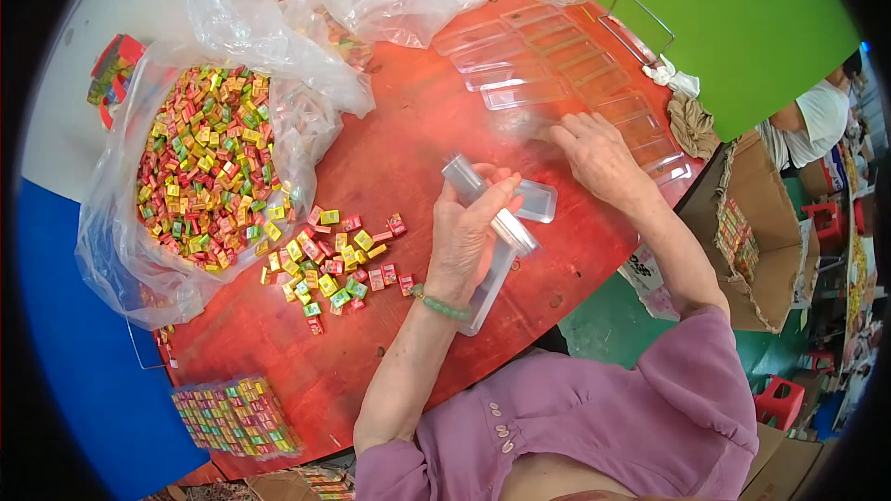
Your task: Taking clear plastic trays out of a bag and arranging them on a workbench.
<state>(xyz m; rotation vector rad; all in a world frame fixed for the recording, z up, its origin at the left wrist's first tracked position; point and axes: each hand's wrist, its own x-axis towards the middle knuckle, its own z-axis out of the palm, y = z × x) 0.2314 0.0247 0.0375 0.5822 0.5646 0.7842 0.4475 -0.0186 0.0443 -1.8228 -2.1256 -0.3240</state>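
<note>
My left hand, with a green bead bracelet at its wrist, is closed around a narrow clear plastic tray. Another clear tray shows just beyond its fingers, and a longer one lies beneath the hand near the table's front edge. Farther right, my right hand is raised over the table with its fingers curled together. A see-through smear sits at its fingertips, too blurred to name. Small red, yellow and green boxes lie loose left of my left hand.
A large clear bag full of the little boxes stands at the left of the red table. Rows of clear trays lie at the back right. Filled packs are stacked front left. A cardboard box stands right; a person is beyond.
</note>
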